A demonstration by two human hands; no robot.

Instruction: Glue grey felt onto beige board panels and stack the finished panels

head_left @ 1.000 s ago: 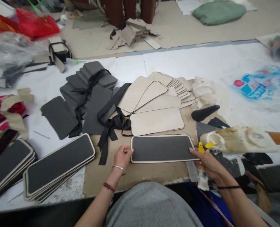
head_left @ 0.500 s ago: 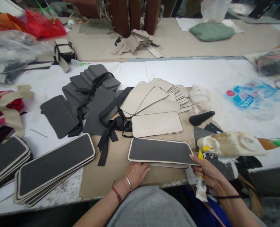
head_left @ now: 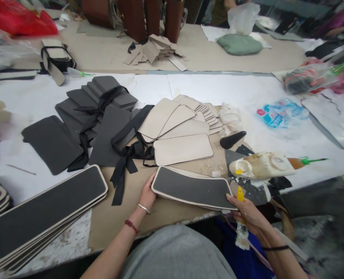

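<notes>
While the black-faced panel is lifted off the brown cardboard sheet at the lower centre of the frame, it is gripped at both short ends, apparently so that its face is kept free of touch. The left hand is curled around the panel's left edge, thumb side up, with a bangle and a red cord worn at the wrist. The right hand is closed on two things at once: the panel's right corner is pinched by the fingertips, and a yellow-handled spreader, crusted with pale glue, is kept tucked in the palm, pointing down past the table edge.

Just above the panel, a fan of beige boards is laid overlapping, each edge exposed, seemingly for easy picking. A glue-smeared bottle lies on its side at the right, near the right hand. Left of centre, dark grey foam pieces are spread with black ribbon across them. At the lower left, finished panels are stacked face up.
</notes>
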